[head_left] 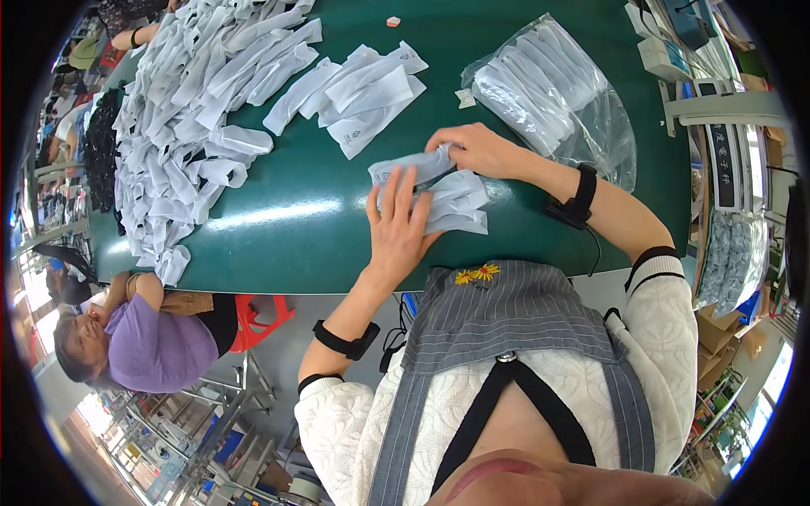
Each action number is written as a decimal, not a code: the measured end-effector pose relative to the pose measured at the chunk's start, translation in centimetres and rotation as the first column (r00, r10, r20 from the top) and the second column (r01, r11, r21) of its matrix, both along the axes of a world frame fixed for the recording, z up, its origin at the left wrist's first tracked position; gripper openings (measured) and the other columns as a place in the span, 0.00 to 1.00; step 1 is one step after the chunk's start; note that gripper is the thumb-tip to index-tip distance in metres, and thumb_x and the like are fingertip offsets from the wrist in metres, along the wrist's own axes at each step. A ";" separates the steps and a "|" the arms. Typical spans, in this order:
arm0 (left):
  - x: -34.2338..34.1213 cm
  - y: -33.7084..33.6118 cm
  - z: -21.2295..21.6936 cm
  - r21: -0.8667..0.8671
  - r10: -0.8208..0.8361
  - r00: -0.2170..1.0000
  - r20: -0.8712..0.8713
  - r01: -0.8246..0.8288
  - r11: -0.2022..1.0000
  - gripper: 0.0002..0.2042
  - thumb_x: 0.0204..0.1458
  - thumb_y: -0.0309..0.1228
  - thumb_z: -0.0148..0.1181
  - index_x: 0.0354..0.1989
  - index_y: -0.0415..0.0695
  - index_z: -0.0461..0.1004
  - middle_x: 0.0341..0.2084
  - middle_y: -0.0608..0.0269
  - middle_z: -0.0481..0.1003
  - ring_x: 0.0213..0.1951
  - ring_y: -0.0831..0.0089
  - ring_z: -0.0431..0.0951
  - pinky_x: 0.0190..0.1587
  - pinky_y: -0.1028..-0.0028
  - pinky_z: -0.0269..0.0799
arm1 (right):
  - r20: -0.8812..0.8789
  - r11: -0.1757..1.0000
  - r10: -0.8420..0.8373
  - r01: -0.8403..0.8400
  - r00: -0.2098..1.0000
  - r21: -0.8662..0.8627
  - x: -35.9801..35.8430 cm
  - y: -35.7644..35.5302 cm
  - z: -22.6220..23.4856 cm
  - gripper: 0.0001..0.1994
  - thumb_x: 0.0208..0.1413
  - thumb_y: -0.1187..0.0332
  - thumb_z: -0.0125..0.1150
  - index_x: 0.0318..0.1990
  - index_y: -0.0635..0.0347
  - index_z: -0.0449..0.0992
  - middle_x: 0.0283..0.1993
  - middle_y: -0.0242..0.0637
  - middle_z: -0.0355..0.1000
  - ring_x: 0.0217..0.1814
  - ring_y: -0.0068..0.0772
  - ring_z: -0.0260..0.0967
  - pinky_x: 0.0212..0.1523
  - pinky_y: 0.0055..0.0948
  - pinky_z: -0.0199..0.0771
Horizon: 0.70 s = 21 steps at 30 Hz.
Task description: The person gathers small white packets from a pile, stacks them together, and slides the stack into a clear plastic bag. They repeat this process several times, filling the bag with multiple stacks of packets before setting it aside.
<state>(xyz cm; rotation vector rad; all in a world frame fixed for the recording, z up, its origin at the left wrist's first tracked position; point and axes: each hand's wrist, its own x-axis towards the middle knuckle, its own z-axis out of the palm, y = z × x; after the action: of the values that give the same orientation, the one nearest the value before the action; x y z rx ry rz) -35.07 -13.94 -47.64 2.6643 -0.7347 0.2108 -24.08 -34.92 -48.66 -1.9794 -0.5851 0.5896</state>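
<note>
Head view | left hand lay flat, pinning white fabric pieces at the green table front edge | right hand pinched the top piece | risk: slippery stack could've fanned out, tbh

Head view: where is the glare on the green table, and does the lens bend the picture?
Head view: a bright white streak of glare lies on the green table, left of the left hand; the table's near edge curves from fisheye distortion; the picture's corners are black; the right hand and the white pieces look sharp.
</note>
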 end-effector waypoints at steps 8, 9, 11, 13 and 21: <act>1.8 0.7 -1.3 -0.066 -0.038 0.998 -0.048 0.035 0.997 0.31 0.30 0.40 0.76 0.46 0.44 0.70 0.58 0.53 0.64 0.61 0.54 0.62 0.64 0.49 0.49 | -0.108 0.946 0.132 -0.158 0.985 -0.283 -0.1 0.8 0.9 0.13 0.49 0.75 0.48 0.41 0.61 0.77 0.38 0.51 0.76 0.43 0.52 0.74 0.44 0.47 0.72; 1.7 0.7 -1.6 -0.083 -0.042 0.998 -0.044 0.038 0.996 0.32 0.31 0.40 0.76 0.47 0.44 0.70 0.57 0.53 0.65 0.60 0.54 0.63 0.63 0.49 0.50 | -0.073 0.924 0.156 -0.171 0.985 -0.342 -0.2 0.9 1.3 0.13 0.50 0.74 0.48 0.42 0.60 0.76 0.39 0.51 0.75 0.42 0.52 0.74 0.43 0.47 0.72; 1.7 0.8 -2.0 -0.115 -0.046 0.998 -0.034 0.042 0.993 0.33 0.31 0.40 0.76 0.48 0.44 0.70 0.55 0.54 0.67 0.57 0.55 0.65 0.61 0.51 0.53 | -0.035 0.898 0.188 -0.186 0.982 -0.399 0.2 1.3 1.7 0.13 0.50 0.74 0.49 0.43 0.59 0.75 0.39 0.51 0.74 0.41 0.52 0.74 0.43 0.46 0.72; 1.7 0.2 -1.9 -0.126 -0.018 0.999 -0.030 0.014 0.992 0.33 0.31 0.40 0.76 0.49 0.43 0.69 0.54 0.54 0.68 0.55 0.55 0.66 0.60 0.52 0.54 | 0.395 0.896 0.003 0.173 0.919 -0.409 1.3 1.6 2.0 0.11 0.53 0.74 0.52 0.45 0.59 0.71 0.39 0.45 0.72 0.40 0.50 0.73 0.40 0.45 0.74; 2.0 -1.2 -0.6 -0.133 0.055 0.996 -0.075 -0.065 0.989 0.37 0.33 0.40 0.75 0.53 0.40 0.66 0.50 0.55 0.70 0.51 0.56 0.68 0.55 0.57 0.57 | 0.750 0.939 0.127 0.166 0.649 -0.302 6.8 5.3 -2.0 0.13 0.51 0.77 0.54 0.46 0.61 0.68 0.41 0.42 0.70 0.47 0.46 0.71 0.39 0.42 0.76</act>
<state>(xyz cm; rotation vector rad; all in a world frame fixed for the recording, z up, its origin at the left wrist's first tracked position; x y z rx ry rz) -33.05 -15.17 -48.29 2.5526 -0.5968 0.1735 -17.24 -29.58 -50.62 -2.5610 -1.0201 -0.2475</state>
